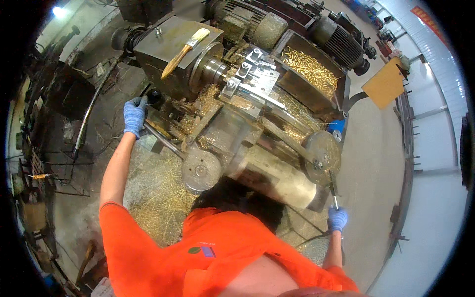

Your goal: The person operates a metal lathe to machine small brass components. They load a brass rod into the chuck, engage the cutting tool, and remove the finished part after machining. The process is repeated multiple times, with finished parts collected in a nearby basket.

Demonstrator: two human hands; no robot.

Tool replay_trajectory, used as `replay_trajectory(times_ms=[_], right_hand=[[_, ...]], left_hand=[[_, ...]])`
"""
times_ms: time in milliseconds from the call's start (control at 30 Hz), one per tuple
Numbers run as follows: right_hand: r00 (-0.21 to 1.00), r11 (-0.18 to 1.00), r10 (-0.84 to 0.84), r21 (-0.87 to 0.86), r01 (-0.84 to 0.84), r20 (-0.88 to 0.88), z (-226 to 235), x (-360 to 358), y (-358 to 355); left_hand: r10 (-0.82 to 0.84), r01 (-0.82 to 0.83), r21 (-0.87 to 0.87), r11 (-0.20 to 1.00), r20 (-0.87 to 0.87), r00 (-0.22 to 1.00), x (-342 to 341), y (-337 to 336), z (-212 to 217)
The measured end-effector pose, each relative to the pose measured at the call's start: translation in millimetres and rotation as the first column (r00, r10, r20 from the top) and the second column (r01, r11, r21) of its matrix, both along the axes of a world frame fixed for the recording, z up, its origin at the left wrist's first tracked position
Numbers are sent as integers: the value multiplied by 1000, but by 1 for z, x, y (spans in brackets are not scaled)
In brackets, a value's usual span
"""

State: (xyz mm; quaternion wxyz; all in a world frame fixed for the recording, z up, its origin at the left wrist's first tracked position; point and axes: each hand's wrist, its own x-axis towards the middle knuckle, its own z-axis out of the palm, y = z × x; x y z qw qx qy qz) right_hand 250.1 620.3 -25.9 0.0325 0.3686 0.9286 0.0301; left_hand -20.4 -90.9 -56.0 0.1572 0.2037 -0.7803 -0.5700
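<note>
My left hand (pixel 134 117), in a blue knit glove, is closed at the upper end of a long metal lever (pixel 166 140). Its fingertips come close to a black ball knob (pixel 155 96); whether they touch it I cannot tell. The lever runs down to a round metal hub (pixel 201 171) on the lathe. To the right, my right hand (pixel 338 219), gloved alike, wraps round the lower end of a handle (pixel 333 190) on a handwheel (pixel 320 157). Ahead, the lathe's chuck (pixel 213 70) faces a tool block (pixel 258 78) with bolts and clamps.
A wooden-handled brush (pixel 185 52) lies on the headstock (pixel 170 37). Behind the tool block, a metal bin (pixel 308 94) holds many small brass-coloured pieces (pixel 311 69). Golden shavings (pixel 158 193) cover the machine and floor. A tan board (pixel 384 84) stands at the right; motors (pixel 336 39) sit behind.
</note>
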Motion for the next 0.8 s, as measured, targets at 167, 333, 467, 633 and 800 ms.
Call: replay_trajectory(times_ms=[167, 333, 467, 633, 800], right_hand=[[997, 997, 73, 8, -72, -33, -10, 3, 4], [984, 975, 178, 128, -180, 32, -8, -39, 35], [978, 951, 206, 234, -204, 15, -7, -99, 89], [908, 779, 396, 473, -412, 138, 43, -189, 89], [872, 824, 407, -303, -478, -271, 88, -227, 53]], left_hand=[[-12, 6, -126, 992, -41, 999, 1, -1, 0], [-30, 33, -57, 998, 53, 998, 3, -9, -6], [-42, 43, -15, 999, 68, 997, 1, 6, -6], [-116, 125, -76, 989, 114, 987, 20, 42, 9], [-56, 54, -49, 997, -42, 998, 23, 47, -10]])
